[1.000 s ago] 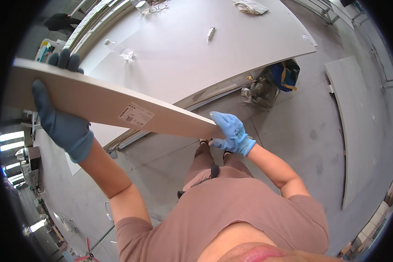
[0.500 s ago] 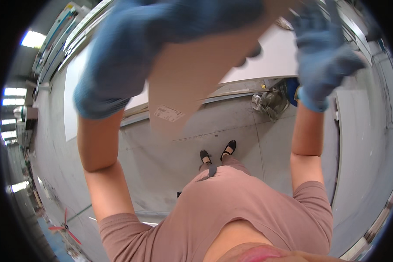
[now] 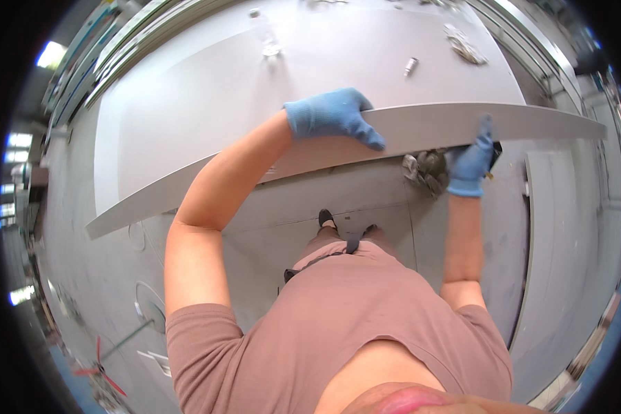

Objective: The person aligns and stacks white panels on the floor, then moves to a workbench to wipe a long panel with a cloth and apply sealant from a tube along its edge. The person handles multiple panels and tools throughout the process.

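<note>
A long, narrow grey panel (image 3: 421, 124) stands tilted across the near side of the white table, its ends reaching far left and far right. My left hand (image 3: 331, 116), in a blue knit glove, grips its upper edge near the middle, fingers over the edge and thumb on the near face. Part of a white label (image 3: 270, 170) shows beside my left forearm. My right hand (image 3: 470, 164), gloved alike, is at the panel's lower edge farther right, with blurred fingers pointing up against its face. Whether they close on the panel is unclear.
On the white tabletop (image 3: 186, 110) lie a clear bottle (image 3: 270, 45), a small silvery tube (image 3: 411, 66) and a bundle of pale gloves or cloth (image 3: 464, 45). A crumpled plastic bag (image 3: 428, 171) sits below the near edge. A large grey panel (image 3: 552, 241) stands at right.
The panel has come down from close in front of me to the table's near side, with my left hand still on it. My right hand, spread and raised before, has lowered to the panel.
</note>
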Demonstrator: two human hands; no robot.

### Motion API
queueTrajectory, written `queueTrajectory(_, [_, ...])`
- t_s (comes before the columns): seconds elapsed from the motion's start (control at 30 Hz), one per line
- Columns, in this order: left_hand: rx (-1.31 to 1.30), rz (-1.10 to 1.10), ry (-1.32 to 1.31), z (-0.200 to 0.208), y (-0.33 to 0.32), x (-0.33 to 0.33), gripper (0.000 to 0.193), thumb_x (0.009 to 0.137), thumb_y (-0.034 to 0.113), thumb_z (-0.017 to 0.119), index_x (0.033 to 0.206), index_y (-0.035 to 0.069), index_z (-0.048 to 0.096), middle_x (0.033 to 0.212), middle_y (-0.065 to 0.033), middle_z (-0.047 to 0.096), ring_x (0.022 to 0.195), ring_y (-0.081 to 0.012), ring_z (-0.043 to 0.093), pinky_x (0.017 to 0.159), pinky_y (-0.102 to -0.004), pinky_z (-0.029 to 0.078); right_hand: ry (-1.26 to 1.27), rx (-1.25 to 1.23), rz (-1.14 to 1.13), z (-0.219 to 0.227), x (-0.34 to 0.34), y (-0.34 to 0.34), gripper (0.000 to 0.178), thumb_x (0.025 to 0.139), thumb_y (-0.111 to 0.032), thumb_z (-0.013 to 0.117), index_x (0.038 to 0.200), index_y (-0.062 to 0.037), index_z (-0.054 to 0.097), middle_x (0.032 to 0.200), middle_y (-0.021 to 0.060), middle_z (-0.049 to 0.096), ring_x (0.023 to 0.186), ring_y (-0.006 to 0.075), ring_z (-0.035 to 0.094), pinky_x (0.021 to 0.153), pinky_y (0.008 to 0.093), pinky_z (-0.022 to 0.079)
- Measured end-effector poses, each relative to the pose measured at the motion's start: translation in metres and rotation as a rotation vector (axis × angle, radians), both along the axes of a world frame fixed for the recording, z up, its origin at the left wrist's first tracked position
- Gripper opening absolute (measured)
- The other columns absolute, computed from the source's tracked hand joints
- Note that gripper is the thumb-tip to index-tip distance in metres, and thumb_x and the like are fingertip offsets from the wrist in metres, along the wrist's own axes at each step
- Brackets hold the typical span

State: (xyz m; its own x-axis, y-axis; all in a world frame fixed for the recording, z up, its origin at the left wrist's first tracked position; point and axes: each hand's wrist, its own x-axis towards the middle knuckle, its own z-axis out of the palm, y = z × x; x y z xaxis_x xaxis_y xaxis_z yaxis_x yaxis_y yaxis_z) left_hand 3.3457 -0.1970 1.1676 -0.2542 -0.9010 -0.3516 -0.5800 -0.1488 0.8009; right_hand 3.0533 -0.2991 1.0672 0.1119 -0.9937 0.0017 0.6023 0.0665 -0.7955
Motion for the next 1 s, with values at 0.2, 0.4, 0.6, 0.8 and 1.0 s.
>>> queueTrajectory(0.2, [0.061, -0.129, -0.087, -0.071, -0.065, 0.023, 0.057, 0.077, 0.040, 0.091, 0.114, -0.002, 0.078, 0.099, -0.0127, 0.079, 0.089, -0.0170, 0.071, 0.084, -0.0333, 0.057, -0.169, 0.329, -0.085, -0.087, 0.018, -0.034, 0.040, 0.100, -0.036, 0.073, 0.130, -0.0109, 0.065, 0.119, 0.0031, 0.070, 0.107, 0.0211, 0.070, 0.089, 0.0384, 0.062])
queueTrajectory(0.4, [0.156, -0.057, -0.031, -0.148, -0.127, 0.033, 0.059, 0.077, 0.045, 0.090, 0.111, -0.001, 0.078, 0.097, -0.0139, 0.078, 0.091, -0.0206, 0.072, 0.086, -0.0358, 0.056, -0.247, 0.506, 0.036, -0.139, 0.022, -0.086, 0.046, 0.096, -0.033, 0.079, 0.132, -0.0095, 0.064, 0.125, 0.0053, 0.070, 0.113, 0.0245, 0.069, 0.097, 0.0434, 0.061])
queueTrajectory(0.6, [0.215, 0.009, -0.010, -0.211, -0.186, 0.029, 0.068, 0.076, 0.044, 0.093, 0.120, -0.004, 0.073, 0.083, -0.0064, 0.072, 0.078, -0.0149, 0.066, 0.074, -0.0324, 0.054, -0.139, 0.656, 0.052, -0.169, 0.022, -0.150, 0.048, 0.099, -0.031, 0.075, 0.136, -0.0043, 0.061, 0.129, 0.0089, 0.069, 0.117, 0.0277, 0.068, 0.103, 0.0465, 0.058])
queueTrajectory(0.8, [0.156, 0.087, -0.136, -0.241, -0.203, 0.020, 0.082, 0.072, 0.054, 0.088, 0.131, -0.001, 0.068, 0.108, -0.0180, 0.076, 0.098, -0.0294, 0.072, 0.090, -0.0402, 0.057, 0.039, 0.834, 0.141, -0.182, 0.008, -0.188, 0.050, 0.104, -0.034, 0.067, 0.144, -0.0067, 0.055, 0.142, 0.0101, 0.063, 0.128, 0.0297, 0.061, 0.112, 0.0519, 0.051])
queueTrajectory(1.0, [0.095, 0.139, -0.200, -0.248, -0.197, 0.007, 0.078, 0.072, 0.051, 0.084, 0.133, 0.004, 0.068, 0.117, -0.0223, 0.074, 0.110, -0.0368, 0.071, 0.097, -0.0446, 0.055, 0.342, 0.920, 0.220, -0.180, 0.006, -0.196, 0.053, 0.104, -0.040, 0.065, 0.143, -0.0058, 0.056, 0.136, 0.0130, 0.065, 0.124, 0.0331, 0.064, 0.100, 0.0544, 0.058])
